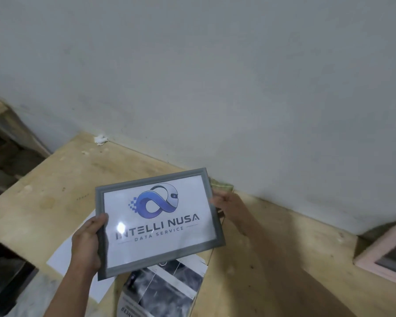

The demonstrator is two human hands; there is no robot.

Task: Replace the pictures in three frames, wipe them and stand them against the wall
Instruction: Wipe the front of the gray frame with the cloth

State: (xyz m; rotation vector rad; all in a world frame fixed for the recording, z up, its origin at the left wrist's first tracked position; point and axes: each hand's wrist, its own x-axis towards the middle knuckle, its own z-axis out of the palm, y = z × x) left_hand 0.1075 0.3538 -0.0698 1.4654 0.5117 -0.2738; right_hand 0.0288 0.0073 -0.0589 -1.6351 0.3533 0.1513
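grey frame [216, 234] between both hands

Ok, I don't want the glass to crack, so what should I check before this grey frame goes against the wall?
1. Grip: left hand and right hand each hold a side of the grey frame: ok.
2. New picture in place, logo upright: ok.
3. Glass wiped clean: cannot tell, glare hides part of it.
4. Spot along the wall: a crumpled tissue lies near its foot farther left, and something greenish shows behind the frame: not ok.
5. Back clips shut: cannot tell, the back is hidden.
6. Pink frame already leans at the wall to the right, apart from this one: ok.
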